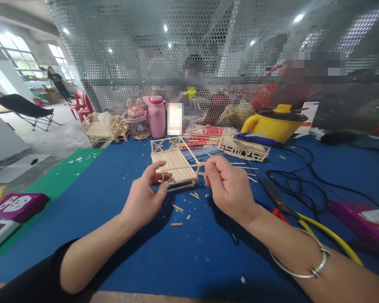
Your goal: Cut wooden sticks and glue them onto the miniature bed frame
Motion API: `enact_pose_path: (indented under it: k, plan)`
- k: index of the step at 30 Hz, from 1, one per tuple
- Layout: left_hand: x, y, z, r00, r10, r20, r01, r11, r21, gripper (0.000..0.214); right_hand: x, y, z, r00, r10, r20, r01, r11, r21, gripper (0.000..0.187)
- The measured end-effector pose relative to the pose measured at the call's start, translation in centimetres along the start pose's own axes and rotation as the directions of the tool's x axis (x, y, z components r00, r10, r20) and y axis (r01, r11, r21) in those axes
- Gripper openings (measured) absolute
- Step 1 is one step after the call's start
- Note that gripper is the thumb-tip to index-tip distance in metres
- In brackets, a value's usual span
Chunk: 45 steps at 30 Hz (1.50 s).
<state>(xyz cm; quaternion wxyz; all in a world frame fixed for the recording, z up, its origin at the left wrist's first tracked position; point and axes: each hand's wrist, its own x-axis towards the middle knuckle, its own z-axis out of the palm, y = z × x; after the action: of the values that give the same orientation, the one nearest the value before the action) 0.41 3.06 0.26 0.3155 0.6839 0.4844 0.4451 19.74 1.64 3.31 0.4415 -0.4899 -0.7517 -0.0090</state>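
A small bed-like model of thin wooden sticks (173, 162) rests on the blue table, with a slatted base and crossed bars at its far end. My left hand (148, 191) curls its thumb and fingers around the model's near left corner. Across the near end runs a thin wooden stick (185, 167), whose right tip reaches the pinched fingers of my right hand (227, 185). That hand is closed beside the near right corner. Its fingertips are partly hidden, so the exact grip is hard to see. Short stick offcuts (177, 208) lie on the table in front of the model.
Behind stand a pink bottle (157, 118), a pink-lidded jug (138, 122) and a yellow pot (273, 126). Another stick model (244, 147) sits at back right, near loose sticks. Pliers (281, 202) and black cables (303, 176) lie right. A perforated metal screen (139, 54) rises behind.
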Motion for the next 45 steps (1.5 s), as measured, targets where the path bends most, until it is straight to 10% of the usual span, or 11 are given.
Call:
enact_pose_path:
  k: [6,13,17,21,31,41,45]
  plan:
    - [0.1,-0.1,-0.1,1.0,0.001,0.013,-0.001,1.0,0.01,0.045,-0.1,0.4,0.5,0.983,-0.129,0.129,0.135,0.99,-0.042,0.04]
    - [0.0,0.1,-0.5,0.994,0.105,0.019,-0.103,0.991,-0.09,0.053,-0.1,0.8,0.7,0.997,-0.07,0.043,0.067,0.996,0.064,0.014]
    - [0.4,-0.3,-1.5,0.955,0.266,-0.129,-0.289,0.933,-0.215,0.05,0.0,1.3,1.0,0.999,0.033,-0.003,-0.033,0.995,0.091,0.01]
    - [2.0,-1.5,-2.6,0.902,0.185,-0.39,-0.264,0.951,-0.16,0.036,0.5,1.8,1.1,0.98,0.194,-0.035,-0.184,0.962,0.201,0.024]
    - [3.1,-2.3,-3.6,0.955,-0.016,-0.295,-0.007,0.997,-0.078,0.025,1.6,5.4,1.2,0.903,0.406,-0.141,-0.331,0.866,0.376,0.035]
    - [2.5,-2.4,-2.7,0.982,-0.009,-0.188,0.004,1.0,-0.025,0.027,1.1,4.1,1.9,0.957,0.277,-0.089,-0.254,0.945,0.208,0.007]
    - [2.4,-2.4,-2.5,0.988,-0.018,-0.151,0.014,1.0,-0.025,0.031,2.2,2.1,-1.5,0.967,0.205,-0.154,-0.186,0.974,0.126,0.032]
